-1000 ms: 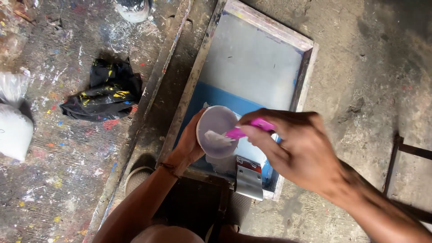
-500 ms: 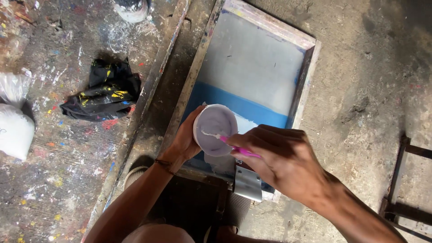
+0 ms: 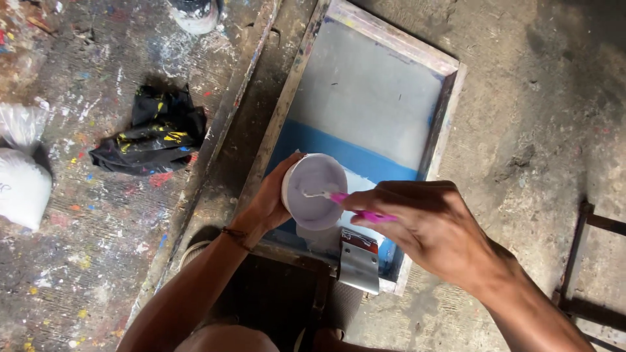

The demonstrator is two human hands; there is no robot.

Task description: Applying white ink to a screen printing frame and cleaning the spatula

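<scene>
Floor: one rough concrete floor (image 3: 535, 124), dusty grey at 3 o'clock, speckled with many coloured paint spots at 9 o'clock.
Frame: one wooden printing frame (image 3: 391, 40) with a mesh screen, lying tilted from 12 o'clock down to 6 o'clock; the screen is grey at the top, with one blue band across the middle and pale paste below it.
Board: one long wooden board (image 3: 225, 124) running along the frame's left side, just beside it.
Metal bars: one dark metal piece (image 3: 587, 261) on the floor at 4 o'clock, well apart from the frame.
Bags: one white filled bag (image 3: 23, 186) at 9 o'clock, with a crumpled clear plastic one above it.
Rag: one black rag (image 3: 153, 133) with yellow smears at 10 o'clock, left of the board.
Right hand: one right hand (image 3: 430, 228) at 4 o'clock, fingers closed around a pink stick, tip inside the cup.
Left hand: one left hand (image 3: 270, 202) at 7 o'clock, wrapped round the cup from the left, a thin band at the wrist.
Cup: one white cup (image 3: 314, 190) near the centre, held over the lower screen, pale paste inside.
Scraper: one metal-edged scraper (image 3: 358, 264) at 6 o'clock, resting on the frame's lower edge.
Stick: one pink stick (image 3: 355, 205), white paste on its end.
Pot: one paint-smeared pot (image 3: 192, 12) at 11 o'clock, cut off by the edge.
</scene>
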